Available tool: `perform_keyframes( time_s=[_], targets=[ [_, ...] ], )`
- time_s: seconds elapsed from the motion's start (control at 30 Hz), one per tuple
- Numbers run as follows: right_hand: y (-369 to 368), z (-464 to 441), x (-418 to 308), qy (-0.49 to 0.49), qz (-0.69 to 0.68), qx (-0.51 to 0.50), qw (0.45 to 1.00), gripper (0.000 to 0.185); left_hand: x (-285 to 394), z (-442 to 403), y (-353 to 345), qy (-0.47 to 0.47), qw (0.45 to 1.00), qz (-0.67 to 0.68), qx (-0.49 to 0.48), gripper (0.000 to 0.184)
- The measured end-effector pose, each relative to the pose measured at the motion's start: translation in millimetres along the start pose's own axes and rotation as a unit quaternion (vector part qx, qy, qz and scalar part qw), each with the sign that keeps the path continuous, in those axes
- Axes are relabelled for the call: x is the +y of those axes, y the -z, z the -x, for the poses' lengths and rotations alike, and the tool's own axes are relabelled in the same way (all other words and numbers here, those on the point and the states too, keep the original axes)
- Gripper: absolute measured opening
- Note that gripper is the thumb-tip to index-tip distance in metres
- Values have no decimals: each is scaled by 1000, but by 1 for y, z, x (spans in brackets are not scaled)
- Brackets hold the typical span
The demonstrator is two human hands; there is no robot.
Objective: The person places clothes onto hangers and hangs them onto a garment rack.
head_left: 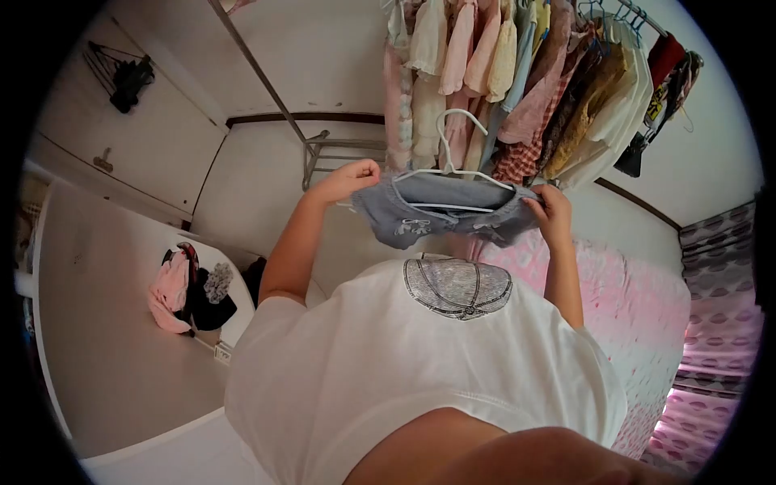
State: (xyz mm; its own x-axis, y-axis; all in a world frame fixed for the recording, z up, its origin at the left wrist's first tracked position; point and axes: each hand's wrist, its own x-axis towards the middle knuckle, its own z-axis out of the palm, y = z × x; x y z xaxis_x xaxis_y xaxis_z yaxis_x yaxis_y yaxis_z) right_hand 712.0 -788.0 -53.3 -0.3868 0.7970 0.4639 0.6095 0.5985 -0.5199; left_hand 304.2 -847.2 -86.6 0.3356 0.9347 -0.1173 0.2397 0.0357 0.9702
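A grey knitted garment (444,218) with small white bow details hangs on a white hanger (449,171) in front of my chest. The hanger's hook points up, and its shoulders lie inside the garment's neckline. My left hand (349,181) pinches the garment's shoulder at the left of the view. At the other shoulder, my right hand (553,212) grips the edge between thumb and fingers. The garment's lower part is foreshortened and hard to make out.
Many clothes (501,73) hang on a metal rack (315,153) ahead. A pink and white bedspread (638,307) is at the right, beside patterned curtains (719,299). Pink and black items (174,291) lie on a white surface at the left, near a door (121,121).
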Motion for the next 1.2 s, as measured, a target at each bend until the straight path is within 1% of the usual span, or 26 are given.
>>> perform_keyframes(
  time_s=[0.03, 0.13, 0.2, 0.23, 0.33, 0.43, 0.53, 0.6, 0.63, 0.73, 0.83, 0.93, 0.97, 1.03, 1.07, 1.2],
  targets=[
    [-3, -8, 7, 4, -4, -2, 1000, 23, 0, -5, 3, -13, 1000, 20, 3, 8],
    [-11, -32, 21, 19, -8, -8, 1000, 22, 11, -14, 4, -14, 991, 98, 91, 12],
    [-18, -48, 22, 33, 2, -4, 999, 22, 16, -19, 13, -51, 991, -63, 106, 16],
    [-23, -56, 22, 24, -13, -5, 1000, 22, 17, -22, 19, -67, 981, -143, 112, 18],
    [-43, -80, 25, 7, -56, -11, 998, 22, 19, -28, 35, -61, 942, -301, 136, 21],
    [-67, -106, 22, 16, -80, -23, 996, 22, 8, -28, 54, -124, 927, -297, 194, 23],
    [-98, -130, 9, 33, -64, -53, 996, 23, -3, -27, 77, -40, 953, -215, 207, 24],
    [-131, -150, -1, 65, -37, -85, 994, 23, -15, -25, 100, -18, 956, -209, 204, 26],
    [-147, -160, -11, 75, -57, -97, 991, 24, -22, -22, 113, -7, 957, -207, 202, 26],
    [-189, -197, -40, 83, -81, -127, 985, 24, -35, -5, 160, -4, 960, -152, 235, 27],
    [-235, -237, -69, 138, -77, -117, 980, 25, -39, 22, 215, 13, 966, -149, 210, 26],
    [-273, -286, -95, 237, -6, -82, 968, 25, -50, 43, 256, 31, 979, -22, 200, 29],
    [-286, -298, -102, 229, 43, -82, 969, 24, -54, 47, 264, 17, 980, -9, 200, 30],
    [-325, -327, -101, 232, 56, -52, 970, 24, -61, 46, 274, -14, 979, 20, 200, 31],
    [-343, -340, -99, 234, 63, -39, 970, 24, -66, 42, 281, -14, 978, -5, 209, 32],
    [-367, -385, -111, 260, 57, -44, 963, 22, -64, 23, 303, -20, 961, -100, 256, 30]
  ],
)
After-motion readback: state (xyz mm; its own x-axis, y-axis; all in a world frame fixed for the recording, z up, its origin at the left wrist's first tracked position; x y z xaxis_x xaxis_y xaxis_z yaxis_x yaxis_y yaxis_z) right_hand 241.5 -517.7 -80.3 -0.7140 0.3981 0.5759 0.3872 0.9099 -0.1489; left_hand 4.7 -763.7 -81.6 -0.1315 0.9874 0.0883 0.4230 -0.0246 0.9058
